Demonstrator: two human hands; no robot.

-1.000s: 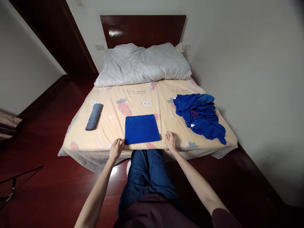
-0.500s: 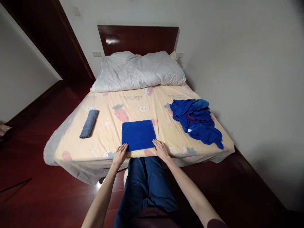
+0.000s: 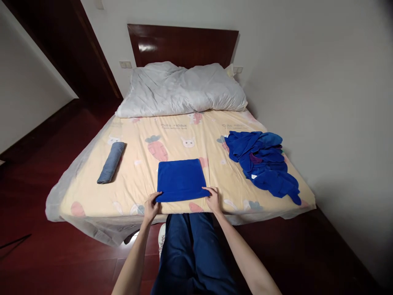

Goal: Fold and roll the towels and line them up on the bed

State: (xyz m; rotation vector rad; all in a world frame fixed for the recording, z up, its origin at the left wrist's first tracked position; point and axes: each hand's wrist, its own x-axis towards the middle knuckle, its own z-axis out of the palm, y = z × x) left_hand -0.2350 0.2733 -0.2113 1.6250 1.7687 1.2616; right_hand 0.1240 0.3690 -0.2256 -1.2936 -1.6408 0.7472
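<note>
A blue cloth [image 3: 181, 178], folded into a rough rectangle, lies near the front edge of the bed, its near edge turned over in a narrow strip. At its near left corner my left hand [image 3: 151, 206] pinches the cloth between thumb and fingers. My right hand [image 3: 212, 198] grips the near right corner in the same way. To the left lies a rolled grey-blue cloth [image 3: 111, 163]. A crumpled pile of blue cloths [image 3: 260, 162] with a white tag rests on the right side of the bed.
The bed has a cream patterned sheet [image 3: 184, 143]. A bunched grey-white quilt [image 3: 184, 90] lies by the dark wooden headboard [image 3: 184, 45]. Walls stand behind and to the right. My legs are against the bed's front edge.
Both hands have gone from resting flat at the cloth's near corners to gripping them. The cloth's near edge is now folded over. The view has shifted slightly.
</note>
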